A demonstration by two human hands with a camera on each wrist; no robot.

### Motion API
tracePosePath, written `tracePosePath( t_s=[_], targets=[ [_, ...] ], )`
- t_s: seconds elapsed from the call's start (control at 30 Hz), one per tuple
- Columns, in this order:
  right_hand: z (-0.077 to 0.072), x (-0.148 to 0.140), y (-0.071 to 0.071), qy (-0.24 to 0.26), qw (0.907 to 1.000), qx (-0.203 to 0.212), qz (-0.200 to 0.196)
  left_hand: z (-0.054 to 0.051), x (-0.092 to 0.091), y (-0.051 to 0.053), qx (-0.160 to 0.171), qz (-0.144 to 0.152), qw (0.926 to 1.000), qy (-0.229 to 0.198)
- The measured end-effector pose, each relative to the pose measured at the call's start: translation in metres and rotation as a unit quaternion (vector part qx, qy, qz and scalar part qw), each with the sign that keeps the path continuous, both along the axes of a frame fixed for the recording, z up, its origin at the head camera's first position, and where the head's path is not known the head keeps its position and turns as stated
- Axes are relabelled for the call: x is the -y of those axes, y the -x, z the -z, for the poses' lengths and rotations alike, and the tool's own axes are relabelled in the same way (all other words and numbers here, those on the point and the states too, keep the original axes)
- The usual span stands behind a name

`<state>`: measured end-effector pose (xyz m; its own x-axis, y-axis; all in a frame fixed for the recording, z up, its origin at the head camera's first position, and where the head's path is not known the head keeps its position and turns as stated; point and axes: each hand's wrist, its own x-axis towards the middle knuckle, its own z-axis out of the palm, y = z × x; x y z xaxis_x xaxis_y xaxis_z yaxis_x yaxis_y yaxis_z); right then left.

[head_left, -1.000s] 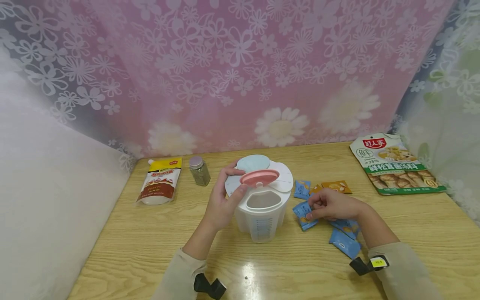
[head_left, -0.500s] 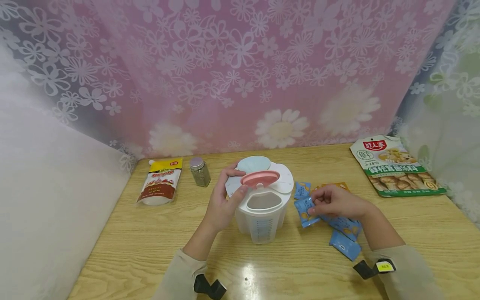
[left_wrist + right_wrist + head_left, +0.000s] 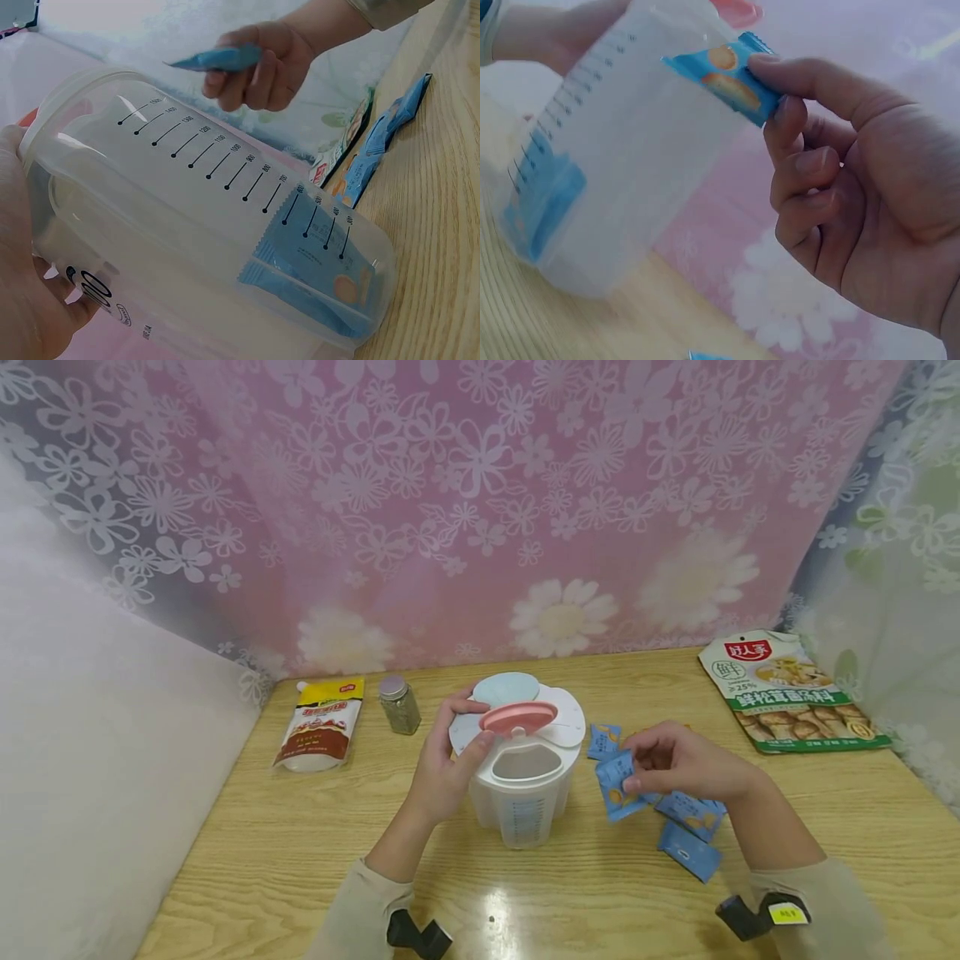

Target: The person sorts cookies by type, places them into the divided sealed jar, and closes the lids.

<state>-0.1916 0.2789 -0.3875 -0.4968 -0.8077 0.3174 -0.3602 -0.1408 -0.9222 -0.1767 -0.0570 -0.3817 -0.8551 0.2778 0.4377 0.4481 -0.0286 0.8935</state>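
Observation:
A clear storage container [image 3: 525,810] with printed measuring marks stands on the table, its pink flap [image 3: 519,718] raised over an opening in the white lid. My left hand [image 3: 438,772] grips the lid from the left, thumb against the flap. Through the clear wall, blue snack packets [image 3: 307,262] show at the bottom in the left wrist view. To the right of the container, my right hand [image 3: 690,766] pinches a small blue snack packet [image 3: 724,75] between thumb and index finger, above the table. Several more packets [image 3: 692,852], blue and orange, lie under and around that hand.
A yellow, white and brown pouch [image 3: 318,727] and a small jar [image 3: 400,704] with a purple lid stand at the left back. A green and white mushroom seasoning bag [image 3: 795,693] lies at the right back. Floral curtain [image 3: 450,527] hangs behind the wooden table [image 3: 300,860].
My right hand has lifted a blue packet off the pile, and the packet now tilts up clear of the table. The left hand and the container stay in place.

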Motion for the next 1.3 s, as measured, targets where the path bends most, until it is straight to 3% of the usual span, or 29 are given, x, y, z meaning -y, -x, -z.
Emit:
tracePosePath(
  t_s=[0.2,0.5,0.73,0.83,1.03,1.3],
  targets=[
    [-0.012,0.011,-0.01,0.063,0.9977,-0.023,-0.013,0.002,0.001,0.0,0.0,0.002,1.0,-0.004],
    [-0.029,0.04,-0.04,0.157,0.9831,-0.032,0.089,0.001,0.001,-0.002,0.001,-0.001,1.0,0.0],
    [-0.044,0.067,-0.062,0.133,0.9611,-0.048,0.238,0.0,0.001,-0.001,-0.006,-0.001,1.0,-0.004],
    [-0.045,0.075,-0.065,0.125,0.9571,-0.048,0.257,0.0,0.001,-0.001,-0.008,-0.003,1.0,-0.004],
    [-0.041,0.084,-0.068,0.098,0.9581,-0.044,0.266,0.0,0.001,-0.001,-0.012,0.0,0.9999,-0.003],
    [-0.033,0.095,-0.069,0.057,0.9308,-0.117,0.342,0.001,0.001,0.0,-0.008,-0.005,1.0,0.003]
  ],
)
